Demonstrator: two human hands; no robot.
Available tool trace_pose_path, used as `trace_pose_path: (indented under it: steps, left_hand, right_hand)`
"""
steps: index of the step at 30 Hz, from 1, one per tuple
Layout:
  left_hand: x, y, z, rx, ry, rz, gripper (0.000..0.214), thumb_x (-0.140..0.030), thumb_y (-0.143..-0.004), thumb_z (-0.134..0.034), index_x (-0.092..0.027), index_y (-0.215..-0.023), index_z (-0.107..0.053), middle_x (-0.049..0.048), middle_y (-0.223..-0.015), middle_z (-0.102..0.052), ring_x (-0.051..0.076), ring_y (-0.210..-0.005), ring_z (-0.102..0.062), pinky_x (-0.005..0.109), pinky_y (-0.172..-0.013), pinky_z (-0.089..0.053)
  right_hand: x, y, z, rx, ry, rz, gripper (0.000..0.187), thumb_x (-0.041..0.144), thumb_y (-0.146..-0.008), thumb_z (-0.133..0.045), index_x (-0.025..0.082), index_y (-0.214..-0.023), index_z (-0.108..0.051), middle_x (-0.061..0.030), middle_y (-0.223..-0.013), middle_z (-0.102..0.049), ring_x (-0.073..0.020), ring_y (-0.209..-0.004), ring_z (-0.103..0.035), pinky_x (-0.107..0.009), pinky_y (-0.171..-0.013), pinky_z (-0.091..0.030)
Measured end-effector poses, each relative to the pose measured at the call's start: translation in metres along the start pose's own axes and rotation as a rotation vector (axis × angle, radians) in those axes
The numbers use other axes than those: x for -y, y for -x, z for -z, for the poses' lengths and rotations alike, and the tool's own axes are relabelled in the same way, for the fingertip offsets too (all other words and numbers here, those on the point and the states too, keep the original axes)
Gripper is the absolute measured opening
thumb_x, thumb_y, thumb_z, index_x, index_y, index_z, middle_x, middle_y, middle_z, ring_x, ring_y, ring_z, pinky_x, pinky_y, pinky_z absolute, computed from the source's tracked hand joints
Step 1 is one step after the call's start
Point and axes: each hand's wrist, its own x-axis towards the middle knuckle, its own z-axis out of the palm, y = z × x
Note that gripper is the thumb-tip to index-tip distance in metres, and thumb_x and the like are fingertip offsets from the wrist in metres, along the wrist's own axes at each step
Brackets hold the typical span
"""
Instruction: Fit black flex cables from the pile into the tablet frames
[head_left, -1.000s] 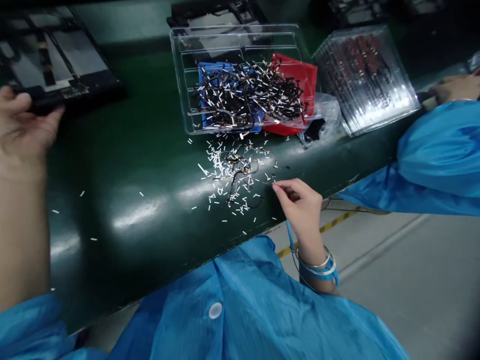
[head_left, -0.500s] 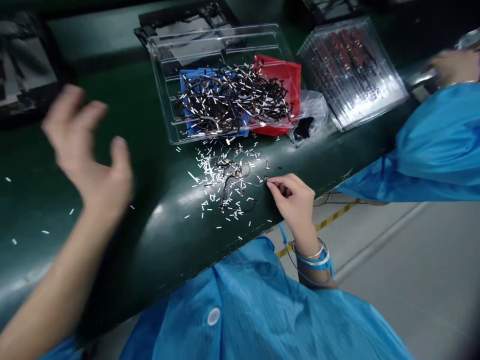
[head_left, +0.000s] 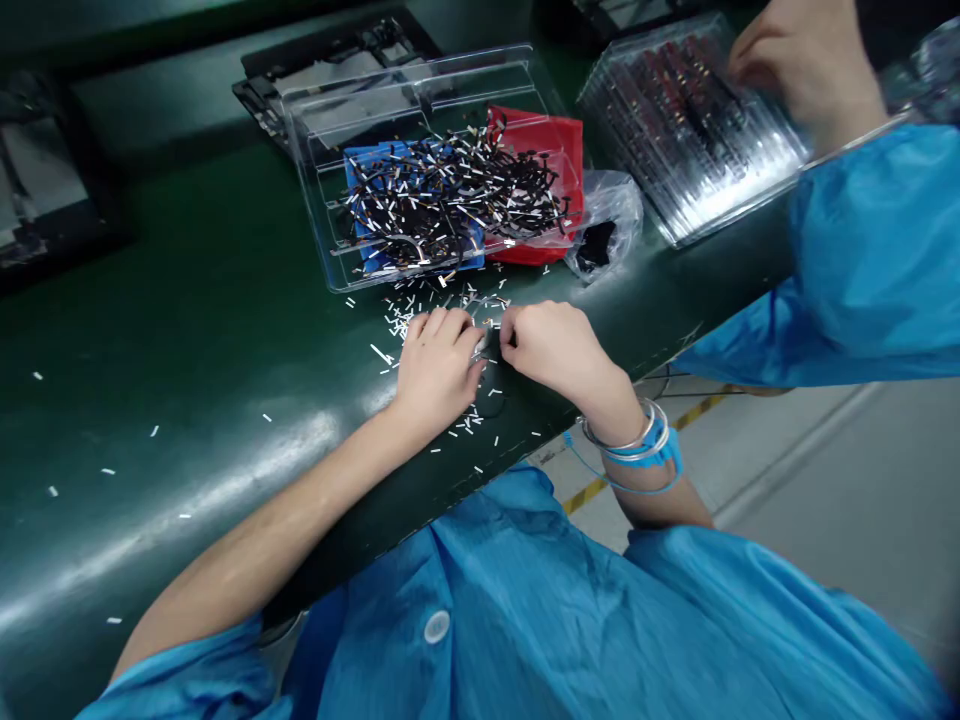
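Observation:
My left hand [head_left: 441, 368] rests over the loose pile, its fingers bent down and the thumb drawn in toward them. Something small and pale shows beside its fingertips, too unclear to name. Close by on the right, my right hand [head_left: 553, 348] is closed, thumb against curled fingers; what it grips is hidden. Between and behind the hands lie thin cables [head_left: 487, 300] with tiny connectors, partly covered. Small white strips [head_left: 381, 354] are scattered around them on the green table [head_left: 225, 330].
Behind the hands, a clear plastic tray [head_left: 309, 225] holds many black cables on a blue sheet and a red sheet [head_left: 574, 150]. A plastic bag [head_left: 628, 215] and stacked clear trays [head_left: 694, 215] stand right. A co-worker's hand [head_left: 814, 70] reaches over the stack. Black frames [head_left: 52, 200] lie left.
My left hand has swung from the far left, fingers spread, to the pile beside my right hand. My right hand has shifted slightly left and curled. The co-worker's hand has moved over the stacked trays.

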Motion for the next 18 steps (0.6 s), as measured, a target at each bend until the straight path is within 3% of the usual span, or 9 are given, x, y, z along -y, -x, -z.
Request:
trace_pose_path:
  steps: [3, 8, 14, 18]
  left_hand:
    - [-0.003, -0.004, -0.002, 0.015, -0.028, 0.027, 0.008, -0.02, -0.083, -0.064, -0.015, -0.089, -0.067, 0.0092, -0.095, -0.065, 0.028, -0.092, -0.058, 0.042, -0.08, -0.044]
    - [-0.007, -0.009, 0.0, 0.069, -0.051, 0.058, 0.004, -0.019, -0.082, -0.064, -0.016, -0.083, -0.067, 0.0095, -0.094, -0.066, 0.028, -0.093, -0.058, 0.042, -0.08, -0.043]
    - [-0.012, -0.012, 0.002, 0.129, -0.036, 0.111, 0.006, -0.019, -0.082, -0.064, -0.014, -0.084, -0.067, 0.0098, -0.096, -0.066, 0.029, -0.095, -0.058, 0.043, -0.083, -0.043]
    - [-0.014, -0.011, 0.001, 0.067, 0.01, 0.057, 0.005, -0.019, -0.084, -0.065, -0.015, -0.083, -0.066, 0.0069, -0.089, -0.067, 0.025, -0.089, -0.059, 0.04, -0.081, -0.042]
  right_hand:
    - [-0.006, 0.004, -0.006, -0.045, -0.039, -0.002, 0.018, 0.015, -0.081, -0.052, 0.018, -0.085, -0.07, -0.0057, -0.071, -0.068, -0.0201, -0.07, -0.061, -0.029, -0.058, -0.03]
    - [-0.008, 0.009, -0.009, -0.093, -0.028, 0.035, 0.025, 0.016, -0.083, -0.052, 0.018, -0.103, -0.067, -0.0067, -0.079, -0.071, -0.0194, -0.071, -0.061, -0.028, -0.058, -0.029]
    - [-0.005, 0.001, 0.004, -0.041, 0.054, 0.18, 0.024, 0.009, -0.081, -0.048, 0.013, -0.088, -0.071, -0.0133, -0.081, -0.071, -0.021, -0.071, -0.06, -0.03, -0.059, -0.031]
    - [-0.009, 0.013, 0.0, -0.151, 0.039, 0.151, 0.022, 0.012, -0.082, -0.048, 0.014, -0.087, -0.069, -0.0094, -0.074, -0.069, -0.0186, -0.064, -0.057, -0.03, -0.056, -0.027]
